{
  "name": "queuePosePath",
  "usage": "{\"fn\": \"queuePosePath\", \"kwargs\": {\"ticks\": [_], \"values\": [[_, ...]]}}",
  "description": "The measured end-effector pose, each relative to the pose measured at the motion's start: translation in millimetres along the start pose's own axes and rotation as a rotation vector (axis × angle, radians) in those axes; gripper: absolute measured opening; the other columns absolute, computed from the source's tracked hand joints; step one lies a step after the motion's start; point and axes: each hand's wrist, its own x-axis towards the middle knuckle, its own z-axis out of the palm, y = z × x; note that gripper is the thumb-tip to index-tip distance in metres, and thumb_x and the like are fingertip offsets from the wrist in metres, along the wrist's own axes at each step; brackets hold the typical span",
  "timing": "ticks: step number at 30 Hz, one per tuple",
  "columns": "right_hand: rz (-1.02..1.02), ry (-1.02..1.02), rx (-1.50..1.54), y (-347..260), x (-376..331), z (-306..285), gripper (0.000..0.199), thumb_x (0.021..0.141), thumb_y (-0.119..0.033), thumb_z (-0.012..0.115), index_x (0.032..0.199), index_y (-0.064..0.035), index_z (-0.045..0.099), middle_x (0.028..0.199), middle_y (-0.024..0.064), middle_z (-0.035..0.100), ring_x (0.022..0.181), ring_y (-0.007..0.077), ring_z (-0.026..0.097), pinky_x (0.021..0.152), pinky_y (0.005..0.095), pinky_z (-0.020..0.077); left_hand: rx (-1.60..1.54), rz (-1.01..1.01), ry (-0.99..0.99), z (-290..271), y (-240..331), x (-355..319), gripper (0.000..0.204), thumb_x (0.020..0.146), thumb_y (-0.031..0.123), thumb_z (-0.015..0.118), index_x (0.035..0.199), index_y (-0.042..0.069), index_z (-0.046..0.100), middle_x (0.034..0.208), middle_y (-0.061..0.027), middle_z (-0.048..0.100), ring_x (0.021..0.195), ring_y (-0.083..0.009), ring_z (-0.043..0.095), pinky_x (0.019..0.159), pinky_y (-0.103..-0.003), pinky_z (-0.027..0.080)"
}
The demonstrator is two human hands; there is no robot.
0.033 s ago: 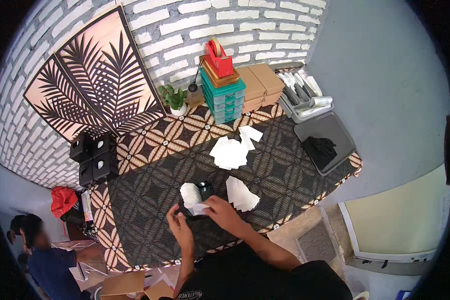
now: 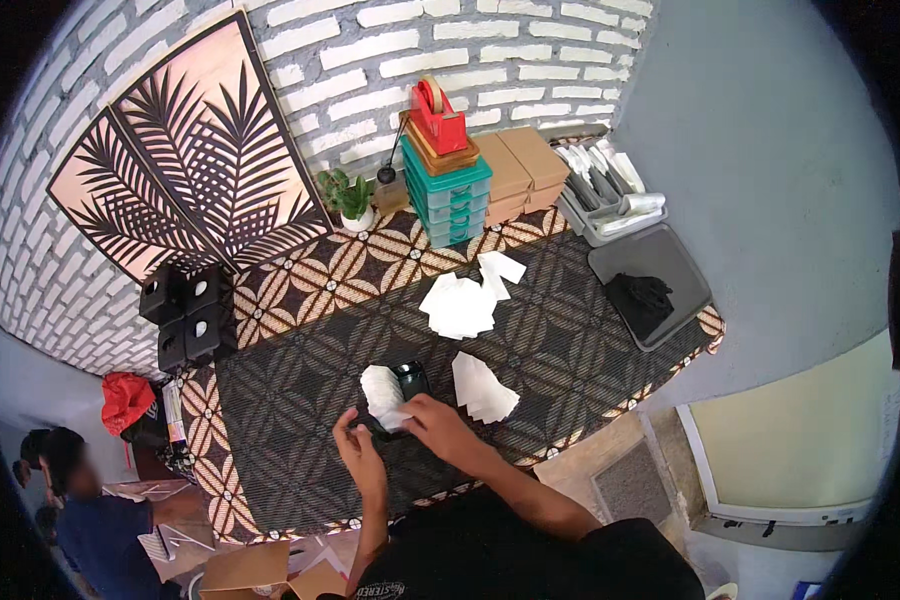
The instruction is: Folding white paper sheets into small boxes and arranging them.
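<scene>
A row of white folded paper napkins (image 2: 380,388) lies in a glossy black container (image 2: 411,379) near the middle front of the table. My right hand (image 2: 445,435) reaches in from the right, its fingertips pinched on the napkin at the near end of the row. On the container's near left side, my left hand (image 2: 362,458) has its thumb and fingers apart and holds nothing that I can see. To the right lies a fanned stack of white napkins (image 2: 484,388). Farther back, a looser pile of white napkins (image 2: 460,306) is spread on the dark mat.
Black boxes (image 2: 202,328) with white tufts stand at the left edge. Behind are a potted plant (image 2: 348,197), a teal drawer unit (image 2: 448,205) under a red tape dispenser (image 2: 438,125), and brown boxes (image 2: 518,168). A grey tray (image 2: 670,260) holds black cloth. Another person (image 2: 105,535) is at lower left.
My right hand has shifted slightly, and the napkin at its fingertips now lies closer against the row. My left hand and the napkin piles look the same.
</scene>
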Motion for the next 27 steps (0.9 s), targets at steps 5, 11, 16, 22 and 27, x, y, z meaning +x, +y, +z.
{"fn": "queuePosePath", "kwargs": {"ticks": [5, 11, 16, 22, 27], "values": [[0.026, 0.045, 0.017, -3.4, 0.7, 13.4, 0.024, 0.088, -0.008, 0.061, 0.112, -0.0031, 0.06, 0.102, 0.0162, 0.063, 0.087, 0.0317, 0.062, 0.077, 0.0365, 0.0498, 0.149, -0.013, -0.099, -3.0, 1.3, -2.0, 0.047, 0.086, -0.005, 0.055, 0.131, 0.002, 0.044, 0.116, -0.0058, 0.049, 0.084, -0.0104, 0.045, 0.074, -0.023, 0.041], [0.274, 0.239, -0.155, 14.7, -10.9, -22.2, 0.019, 0.087, -0.009, 0.062, 0.104, -0.0016, 0.06, 0.098, 0.0166, 0.061, 0.092, 0.0326, 0.059, 0.081, 0.0412, 0.0472, 0.41, 0.116, -0.152, 5.9, 1.6, 3.8, 0.071, 0.073, -0.01, 0.066, 0.137, 0.002, 0.037, 0.129, -0.0159, 0.041, 0.108, -0.0252, 0.044, 0.09, -0.034, 0.039], [0.348, 0.358, -0.574, 42.9, -23.1, -41.0, 0.028, 0.079, -0.012, 0.071, 0.102, -0.0078, 0.058, 0.097, 0.0114, 0.051, 0.094, 0.0325, 0.05, 0.077, 0.0416, 0.0437, 0.554, 0.278, -0.009, 20.2, 26.2, 8.8, 0.059, 0.082, -0.004, 0.06, 0.137, 0.006, 0.039, 0.132, -0.0141, 0.039, 0.11, -0.0249, 0.045, 0.09, -0.037, 0.04], [0.421, 0.295, -0.686, 42.8, -24.7, -38.5, 0.041, 0.075, -0.015, 0.075, 0.108, -0.0056, 0.054, 0.1, 0.0131, 0.05, 0.094, 0.0329, 0.052, 0.078, 0.042, 0.0449, 0.233, 0.244, -0.219, 49.4, 34.6, -6.3, 0.05, 0.08, -0.006, 0.057, 0.128, 0.003, 0.047, 0.123, -0.0131, 0.046, 0.105, -0.0237, 0.048, 0.084, -0.034, 0.04], [0.463, 0.293, -0.637, 42.5, -23.7, -42.1, 0.039, 0.073, -0.016, 0.077, 0.102, -0.0053, 0.054, 0.1, 0.0132, 0.05, 0.095, 0.0333, 0.052, 0.079, 0.0423, 0.045, 0.118, 0.18, -0.329, 60.5, 37.3, -19.0, 0.047, 0.082, -0.008, 0.055, 0.127, 0.003, 0.048, 0.122, -0.0109, 0.049, 0.094, -0.018, 0.052, 0.074, -0.029, 0.043]]}}
